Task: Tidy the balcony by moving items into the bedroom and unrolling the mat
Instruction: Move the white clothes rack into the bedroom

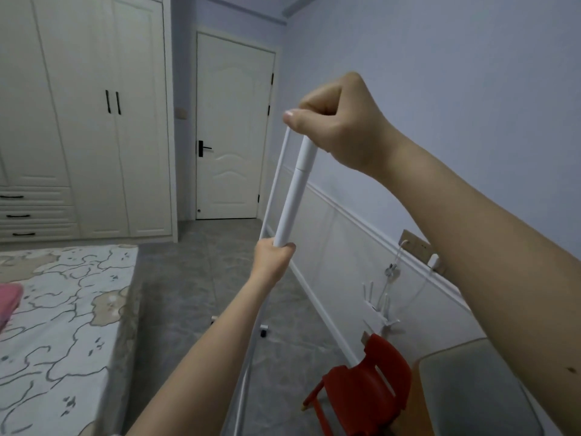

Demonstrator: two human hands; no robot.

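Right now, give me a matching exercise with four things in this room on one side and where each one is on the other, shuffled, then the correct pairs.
Things:
1. white pole
2. red chair
3. door
4. bed

Places:
A. lower left, under a patterned sheet
B. on the floor at lower right, near the wall
C. far end of the room, closed
D. held in both hands, the right hand at its top and the left hand lower down

Pairs: 1-D, 2-B, 3-C, 4-A
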